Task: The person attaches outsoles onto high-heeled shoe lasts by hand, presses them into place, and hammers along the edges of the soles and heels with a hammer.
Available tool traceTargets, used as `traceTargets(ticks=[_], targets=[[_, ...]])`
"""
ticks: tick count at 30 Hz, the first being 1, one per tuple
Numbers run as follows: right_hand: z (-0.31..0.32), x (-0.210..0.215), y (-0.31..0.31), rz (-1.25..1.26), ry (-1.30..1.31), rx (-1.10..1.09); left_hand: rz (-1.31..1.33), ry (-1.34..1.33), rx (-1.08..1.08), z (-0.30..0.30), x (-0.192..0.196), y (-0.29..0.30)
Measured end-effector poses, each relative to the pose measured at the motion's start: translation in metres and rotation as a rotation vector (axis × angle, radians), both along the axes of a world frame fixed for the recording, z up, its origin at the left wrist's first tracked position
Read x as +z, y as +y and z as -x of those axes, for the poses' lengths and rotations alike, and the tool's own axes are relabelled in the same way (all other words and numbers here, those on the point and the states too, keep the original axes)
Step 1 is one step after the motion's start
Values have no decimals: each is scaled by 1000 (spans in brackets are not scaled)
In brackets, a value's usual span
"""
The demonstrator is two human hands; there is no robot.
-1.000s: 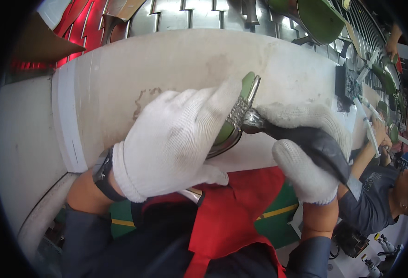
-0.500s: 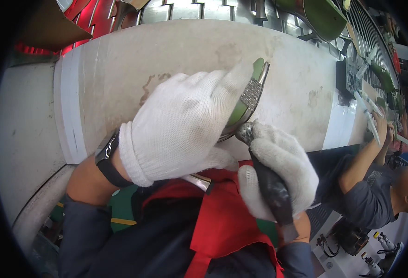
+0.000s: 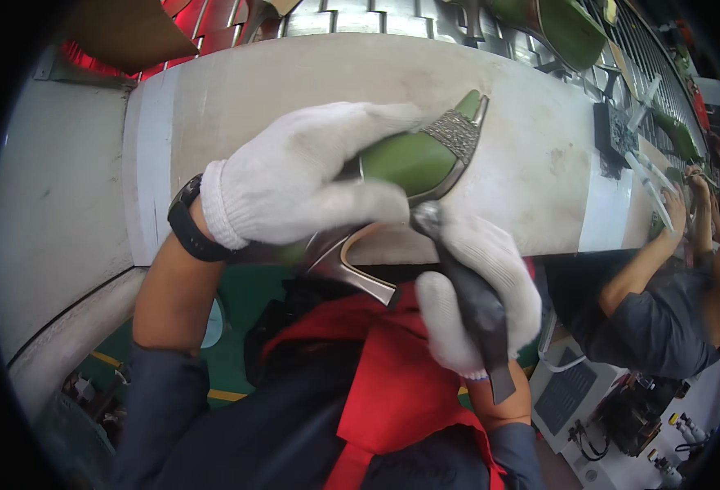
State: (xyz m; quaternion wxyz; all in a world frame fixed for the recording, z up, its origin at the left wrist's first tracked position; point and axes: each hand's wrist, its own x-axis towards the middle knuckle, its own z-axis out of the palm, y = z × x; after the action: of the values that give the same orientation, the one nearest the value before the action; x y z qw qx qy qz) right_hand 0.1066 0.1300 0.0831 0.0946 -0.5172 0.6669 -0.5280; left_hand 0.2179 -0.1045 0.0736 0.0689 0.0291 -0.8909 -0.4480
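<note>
My left hand (image 3: 303,175), in a white knit glove, grips a high-heeled shoe (image 3: 462,167) fitted on a green last (image 3: 413,163). A glittery band (image 3: 455,135) crosses its toe, which points up and to the right. The dark metallic heel (image 3: 360,278) sticks out below my left hand, towards me. My right hand (image 3: 499,278), also gloved, is closed round a dark hammer (image 3: 482,318). Its shiny rounded face (image 3: 427,218) lies close against the shoe's near edge; whether they touch I cannot tell. The hammer's flared end points down towards my wrist; its handle is hidden.
Under the shoe is a pale, stained worktop (image 3: 531,180). Beyond its far edge, a slatted metal conveyor (image 3: 352,20) carries more shoes on green lasts (image 3: 568,37). At the right, a co-worker's arm (image 3: 637,269) reaches over the bench near white sticks (image 3: 650,192) and a dark block (image 3: 613,135).
My left hand has rolled the shoe, so its green top and the heel now show more. The toe has swung slightly right. My right hand and the hammer have shifted slightly left.
</note>
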Motion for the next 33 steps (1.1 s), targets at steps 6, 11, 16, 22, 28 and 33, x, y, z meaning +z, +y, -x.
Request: traceTargets(ticks=[6,11,16,22,28,33], targets=[[-10,-12,-7,-27,84,83,-31,157,17,-2,-19,-2],[-11,-2,-13,-132,34,76,-57,169,50,-5,-22,-3],[-1,25,-26,-325,121,152,-2,219,61,-2,-29,0],[-5,15,-23,-236,34,171,-13,227,85,-6,-30,0],[-17,12,-23,-215,123,154,17,211,99,-1,-25,5],[-15,-5,-15,-65,187,93,-89,130,101,-3,-22,4]])
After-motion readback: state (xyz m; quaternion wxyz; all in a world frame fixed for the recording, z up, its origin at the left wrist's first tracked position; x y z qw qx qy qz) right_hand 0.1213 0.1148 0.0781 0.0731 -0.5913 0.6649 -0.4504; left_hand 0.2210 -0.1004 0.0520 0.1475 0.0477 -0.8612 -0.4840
